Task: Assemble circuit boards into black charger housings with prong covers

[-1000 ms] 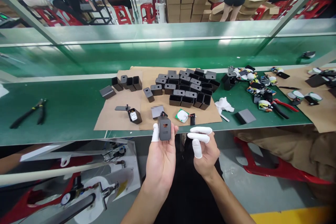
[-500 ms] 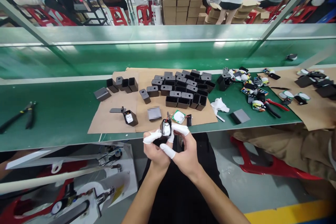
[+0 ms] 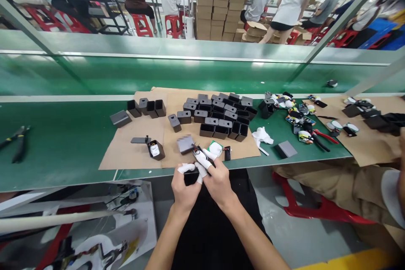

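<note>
Below the bench edge, my left hand grips a small black plastic case, mostly hidden by white finger cots. My right hand pinches a black-and-white electronic assembly just above and right of the case; fingers cover much of it. Beyond the fingertips lie a grey block and a green circuit board with a white round pad. A small black part is wired beside that board. Left of these stands another black case with white contents and a flat black lid piece.
Many open black cases crowd the cardboard sheet. To the right are white cloth, a grey-black box, loose electronics and red-handled pliers. Other pliers lie far left. A seated person's leg is at right.
The white-filled assembly, earlier seated in the case between both hands, is now out of it in my right hand. My left hand keeps the case lower. The camera view has shifted slightly.
</note>
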`<action>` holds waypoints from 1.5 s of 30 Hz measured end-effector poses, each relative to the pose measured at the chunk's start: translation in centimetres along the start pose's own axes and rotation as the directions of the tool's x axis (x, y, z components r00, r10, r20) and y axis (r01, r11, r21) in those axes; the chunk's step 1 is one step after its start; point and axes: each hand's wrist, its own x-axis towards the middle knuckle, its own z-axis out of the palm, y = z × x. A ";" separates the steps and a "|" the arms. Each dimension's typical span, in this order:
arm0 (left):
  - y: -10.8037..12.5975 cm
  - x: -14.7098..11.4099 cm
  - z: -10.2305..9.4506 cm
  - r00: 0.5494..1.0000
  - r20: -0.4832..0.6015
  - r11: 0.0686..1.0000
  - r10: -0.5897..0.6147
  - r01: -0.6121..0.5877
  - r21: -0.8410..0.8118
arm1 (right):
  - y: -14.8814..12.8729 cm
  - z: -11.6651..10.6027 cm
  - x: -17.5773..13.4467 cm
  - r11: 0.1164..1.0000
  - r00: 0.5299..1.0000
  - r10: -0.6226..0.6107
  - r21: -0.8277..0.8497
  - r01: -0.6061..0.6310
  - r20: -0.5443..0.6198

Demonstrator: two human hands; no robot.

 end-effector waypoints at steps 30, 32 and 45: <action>-2.2 3.3 1.1 0.970 -0.038 0.967 0.238 -0.233 0.101 | 6.9 -9.9 0.9 0.978 0.959 -0.005 -0.201 -0.054 -0.284; -2.3 3.2 1.0 0.972 -0.034 0.968 0.234 -0.230 0.102 | 6.5 -10.6 1.0 0.980 0.948 -0.004 -0.190 -0.060 -0.320; -2.3 3.2 1.2 0.971 -0.025 0.966 0.239 -0.235 0.108 | 6.8 -8.7 -0.3 0.925 0.850 0.378 0.187 -0.330 -0.367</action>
